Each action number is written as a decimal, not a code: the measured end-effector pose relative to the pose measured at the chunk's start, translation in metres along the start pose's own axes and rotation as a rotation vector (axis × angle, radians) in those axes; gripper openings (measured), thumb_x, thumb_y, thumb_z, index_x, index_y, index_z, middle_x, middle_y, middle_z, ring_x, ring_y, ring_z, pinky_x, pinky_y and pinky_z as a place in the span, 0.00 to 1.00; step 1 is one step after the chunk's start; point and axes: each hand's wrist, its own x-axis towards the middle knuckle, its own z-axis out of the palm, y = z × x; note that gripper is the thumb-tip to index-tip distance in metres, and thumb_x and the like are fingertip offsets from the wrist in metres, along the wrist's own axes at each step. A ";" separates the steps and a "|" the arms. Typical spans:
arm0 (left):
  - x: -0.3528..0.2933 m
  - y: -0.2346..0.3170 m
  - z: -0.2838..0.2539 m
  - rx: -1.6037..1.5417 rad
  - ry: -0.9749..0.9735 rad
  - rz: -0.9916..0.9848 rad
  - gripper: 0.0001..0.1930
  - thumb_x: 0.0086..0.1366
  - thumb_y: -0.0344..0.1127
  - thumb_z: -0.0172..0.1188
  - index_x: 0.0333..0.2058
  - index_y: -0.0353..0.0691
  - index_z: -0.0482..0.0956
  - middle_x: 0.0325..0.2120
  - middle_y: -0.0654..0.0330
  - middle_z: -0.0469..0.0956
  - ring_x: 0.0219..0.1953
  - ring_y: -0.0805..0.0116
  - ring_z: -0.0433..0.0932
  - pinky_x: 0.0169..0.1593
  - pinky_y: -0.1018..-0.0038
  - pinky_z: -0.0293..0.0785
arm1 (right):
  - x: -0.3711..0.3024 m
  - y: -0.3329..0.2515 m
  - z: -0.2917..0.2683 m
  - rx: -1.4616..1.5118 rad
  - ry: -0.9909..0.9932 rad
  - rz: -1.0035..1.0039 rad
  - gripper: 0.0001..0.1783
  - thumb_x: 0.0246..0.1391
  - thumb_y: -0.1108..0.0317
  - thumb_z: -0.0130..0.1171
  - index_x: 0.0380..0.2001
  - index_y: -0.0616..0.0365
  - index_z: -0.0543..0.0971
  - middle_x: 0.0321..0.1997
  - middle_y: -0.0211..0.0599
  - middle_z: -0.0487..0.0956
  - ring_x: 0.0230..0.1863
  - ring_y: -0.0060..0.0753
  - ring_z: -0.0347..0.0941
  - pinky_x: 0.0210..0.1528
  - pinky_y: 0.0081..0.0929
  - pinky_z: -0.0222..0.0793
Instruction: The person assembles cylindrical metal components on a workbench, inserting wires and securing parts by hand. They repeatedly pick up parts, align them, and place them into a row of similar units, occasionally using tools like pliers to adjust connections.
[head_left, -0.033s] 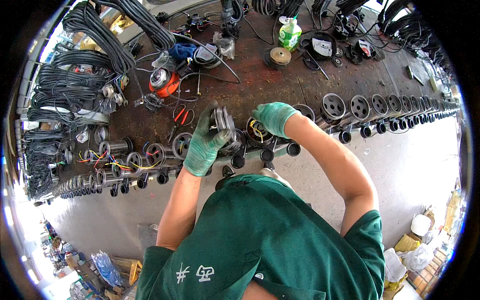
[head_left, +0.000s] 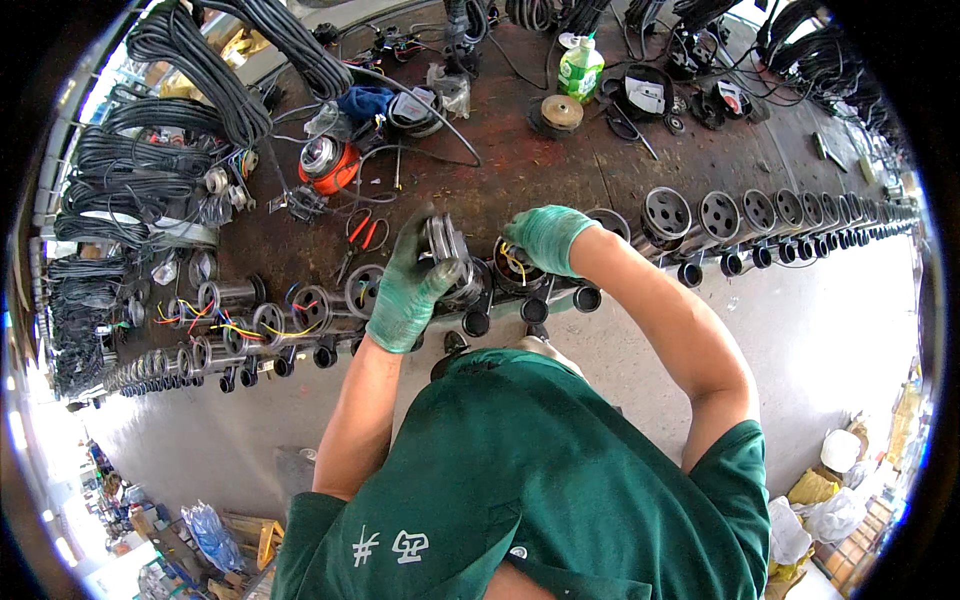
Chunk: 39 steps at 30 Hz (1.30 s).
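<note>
My left hand (head_left: 405, 300), in a green-coated glove, grips a round ribbed metal part (head_left: 446, 238) on edge between thumb and fingers, just above the row of cylinders. Right of it, an open metal cylinder housing (head_left: 517, 283) has a loop of yellow wire (head_left: 513, 262) in its mouth. My right hand (head_left: 550, 238), gloved alike, is closed over the far rim of that housing. The wire runs up to its curled fingertips, which are partly hidden.
Similar cylinders (head_left: 720, 213) line the bench's near edge on both sides, several at left with coloured wires. Red-handled pliers (head_left: 366, 232) lie beyond my left hand. Farther back are a green bottle (head_left: 580, 70), a tan disc (head_left: 561, 113) and an orange-wrapped part (head_left: 335, 172). Black cable coils (head_left: 140, 160) fill the left.
</note>
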 end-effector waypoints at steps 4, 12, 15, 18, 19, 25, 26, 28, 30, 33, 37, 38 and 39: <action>-0.008 -0.002 -0.004 -0.028 0.027 0.054 0.44 0.66 0.40 0.73 0.75 0.44 0.59 0.67 0.62 0.69 0.67 0.70 0.68 0.72 0.70 0.63 | 0.004 -0.013 -0.018 0.024 -0.194 -0.002 0.24 0.60 0.75 0.59 0.60 0.51 0.79 0.48 0.48 0.86 0.53 0.55 0.82 0.51 0.45 0.78; -0.020 -0.001 -0.005 -0.064 0.042 0.028 0.44 0.63 0.43 0.76 0.72 0.43 0.62 0.58 0.61 0.75 0.59 0.68 0.74 0.64 0.69 0.73 | 0.015 -0.003 -0.014 -0.024 -0.232 -0.185 0.28 0.55 0.75 0.63 0.61 0.47 0.80 0.51 0.43 0.86 0.56 0.58 0.81 0.54 0.47 0.78; -0.025 -0.011 -0.008 -0.140 0.037 -0.018 0.43 0.65 0.45 0.74 0.73 0.42 0.61 0.61 0.60 0.74 0.61 0.66 0.73 0.66 0.67 0.72 | 0.022 -0.003 -0.007 -0.111 -0.194 -0.204 0.26 0.57 0.74 0.61 0.60 0.46 0.81 0.51 0.40 0.86 0.55 0.57 0.81 0.55 0.47 0.78; -0.037 -0.011 0.003 -0.248 0.060 -0.087 0.42 0.68 0.45 0.71 0.74 0.42 0.60 0.64 0.58 0.72 0.65 0.65 0.72 0.68 0.65 0.71 | 0.024 -0.004 -0.008 -0.149 -0.120 -0.278 0.22 0.60 0.72 0.59 0.58 0.46 0.82 0.50 0.39 0.86 0.54 0.56 0.82 0.54 0.46 0.78; -0.039 -0.016 0.003 -0.249 0.085 -0.096 0.43 0.66 0.46 0.72 0.74 0.41 0.60 0.64 0.58 0.72 0.65 0.64 0.72 0.68 0.66 0.71 | 0.024 -0.003 -0.009 -0.161 -0.097 -0.312 0.21 0.61 0.71 0.58 0.57 0.46 0.82 0.50 0.39 0.86 0.53 0.56 0.82 0.54 0.45 0.78; -0.043 -0.010 0.012 -0.316 0.100 -0.195 0.44 0.66 0.48 0.69 0.74 0.41 0.56 0.65 0.56 0.71 0.66 0.61 0.73 0.67 0.63 0.75 | 0.026 0.009 -0.020 0.136 -0.099 -0.268 0.19 0.62 0.69 0.60 0.56 0.46 0.84 0.49 0.42 0.87 0.50 0.51 0.84 0.51 0.42 0.79; -0.040 -0.016 0.009 -0.346 0.077 -0.218 0.44 0.66 0.47 0.67 0.74 0.41 0.56 0.65 0.56 0.71 0.66 0.61 0.73 0.66 0.62 0.76 | 0.028 0.015 -0.017 0.231 -0.110 -0.280 0.18 0.62 0.69 0.61 0.56 0.47 0.84 0.49 0.42 0.87 0.48 0.48 0.85 0.50 0.41 0.80; -0.032 -0.020 0.009 -0.395 0.040 -0.235 0.43 0.66 0.45 0.65 0.74 0.41 0.56 0.65 0.55 0.71 0.66 0.59 0.74 0.65 0.60 0.77 | 0.034 0.036 -0.005 0.426 -0.129 -0.293 0.18 0.63 0.68 0.61 0.56 0.49 0.84 0.49 0.42 0.88 0.45 0.41 0.86 0.47 0.38 0.80; -0.027 -0.022 0.013 -0.435 0.036 -0.218 0.42 0.65 0.42 0.63 0.74 0.40 0.55 0.64 0.55 0.71 0.65 0.59 0.75 0.65 0.59 0.78 | 0.038 0.040 -0.005 0.602 -0.195 -0.266 0.17 0.66 0.68 0.59 0.55 0.57 0.83 0.48 0.42 0.88 0.42 0.34 0.86 0.46 0.34 0.81; -0.023 -0.026 0.014 -0.418 0.043 -0.237 0.40 0.66 0.39 0.60 0.74 0.42 0.56 0.65 0.55 0.70 0.65 0.59 0.75 0.66 0.59 0.77 | 0.040 0.047 -0.004 0.723 -0.254 -0.293 0.15 0.68 0.69 0.56 0.53 0.62 0.82 0.48 0.45 0.88 0.41 0.36 0.87 0.47 0.35 0.82; -0.016 -0.021 0.021 -0.349 0.048 -0.292 0.38 0.67 0.34 0.57 0.75 0.46 0.56 0.66 0.55 0.69 0.65 0.60 0.74 0.67 0.59 0.76 | 0.039 0.043 -0.017 0.609 -0.212 -0.271 0.15 0.67 0.69 0.57 0.54 0.61 0.82 0.48 0.43 0.88 0.43 0.36 0.87 0.47 0.37 0.82; -0.015 -0.023 0.022 -0.336 0.066 -0.295 0.38 0.67 0.33 0.56 0.75 0.47 0.55 0.66 0.55 0.68 0.65 0.60 0.74 0.67 0.59 0.76 | 0.039 0.044 -0.016 0.625 -0.216 -0.249 0.15 0.67 0.69 0.58 0.53 0.60 0.83 0.48 0.43 0.88 0.43 0.36 0.86 0.48 0.37 0.82; -0.014 -0.026 0.022 -0.323 0.084 -0.297 0.38 0.68 0.32 0.55 0.75 0.48 0.55 0.67 0.55 0.68 0.65 0.59 0.74 0.67 0.59 0.76 | 0.042 0.046 -0.014 0.641 -0.221 -0.227 0.15 0.66 0.68 0.60 0.52 0.60 0.83 0.49 0.43 0.88 0.43 0.37 0.86 0.48 0.37 0.81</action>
